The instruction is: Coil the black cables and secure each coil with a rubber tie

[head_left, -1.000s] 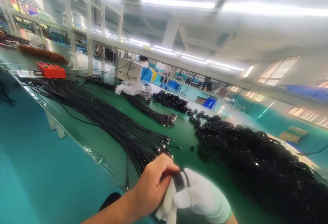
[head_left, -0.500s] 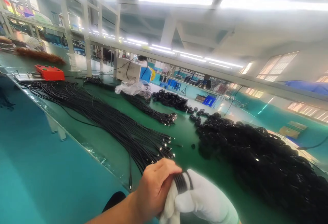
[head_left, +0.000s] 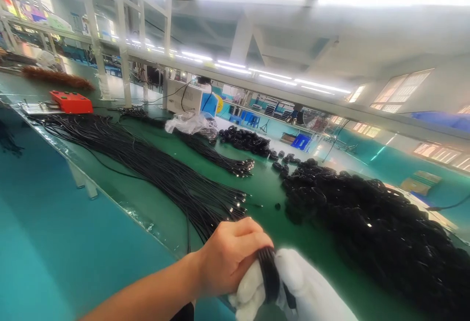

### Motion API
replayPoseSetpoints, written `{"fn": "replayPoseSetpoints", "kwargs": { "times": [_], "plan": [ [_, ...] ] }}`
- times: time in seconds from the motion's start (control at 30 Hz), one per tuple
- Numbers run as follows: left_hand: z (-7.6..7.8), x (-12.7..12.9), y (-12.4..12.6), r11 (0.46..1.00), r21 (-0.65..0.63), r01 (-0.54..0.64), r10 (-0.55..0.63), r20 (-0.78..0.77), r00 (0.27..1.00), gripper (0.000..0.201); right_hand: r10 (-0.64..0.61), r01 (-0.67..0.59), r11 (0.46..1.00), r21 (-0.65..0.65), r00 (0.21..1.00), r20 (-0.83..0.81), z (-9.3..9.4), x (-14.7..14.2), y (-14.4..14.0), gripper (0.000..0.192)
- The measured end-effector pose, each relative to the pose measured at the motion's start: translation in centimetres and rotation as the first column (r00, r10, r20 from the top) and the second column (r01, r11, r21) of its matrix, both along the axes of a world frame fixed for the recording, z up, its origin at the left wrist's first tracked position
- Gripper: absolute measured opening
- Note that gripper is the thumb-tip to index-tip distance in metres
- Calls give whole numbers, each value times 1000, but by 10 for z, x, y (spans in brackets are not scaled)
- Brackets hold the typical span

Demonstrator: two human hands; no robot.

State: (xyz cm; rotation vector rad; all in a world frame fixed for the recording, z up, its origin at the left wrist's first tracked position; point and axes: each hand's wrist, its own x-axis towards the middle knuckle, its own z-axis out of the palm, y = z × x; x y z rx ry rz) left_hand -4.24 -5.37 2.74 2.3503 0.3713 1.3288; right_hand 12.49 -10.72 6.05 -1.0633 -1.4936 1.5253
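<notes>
Head view: the person's bare left hand [head_left: 229, 257] and white-gloved right hand [head_left: 293, 286] meet at the near edge of the green bench [head_left: 264, 189], both closed around one small coil of black cable [head_left: 270, 274]. The loops sit wrapped over the gloved fingers, with the bare fingers pinching them from the left.

Progress looks like it's somewhere in the middle. Toward the right end of the bench there's a big heap of coiled cables [head_left: 367, 218], with a smaller pile [head_left: 244, 141] further back. Long straight cables [head_left: 154, 169] lie fanned out along the left side, plus a second bunch [head_left: 216, 157] mid-bench, so apparently plenty left to wind. An orange box [head_left: 71, 102] sits at the far left corner.
</notes>
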Motion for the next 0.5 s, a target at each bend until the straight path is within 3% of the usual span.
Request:
{"fn": "replayPoseSetpoints", "kwargs": {
  "times": [0.17, 0.23, 0.3, 0.4, 0.5],
  "plan": [
    [8, -5, 3, 993, -118, -21, 15, -55, 998, 27, -228, 230, 972, 52, 972, -57, 5, 32, 4, 50],
    [9, -5, 6, 988, -152, -35, 20, -103, 994, 29, -251, 253, 961, 113, 968, -28, 6, 31, 10, 59],
    [11, -3, 8, 982, -186, -37, 12, -131, 991, 31, -134, 127, 984, 129, 990, 53, 8, 21, 15, 67],
    [15, 0, 8, 966, -253, -45, 5, -156, 988, 30, 113, -116, 992, 57, 992, 57, 9, 5, 24, 60],
    [18, 3, 7, 951, -301, -69, 11, -192, 981, 30, 144, -145, 989, 17, 989, 40, 0, 0, 32, 51]
  ]
}}
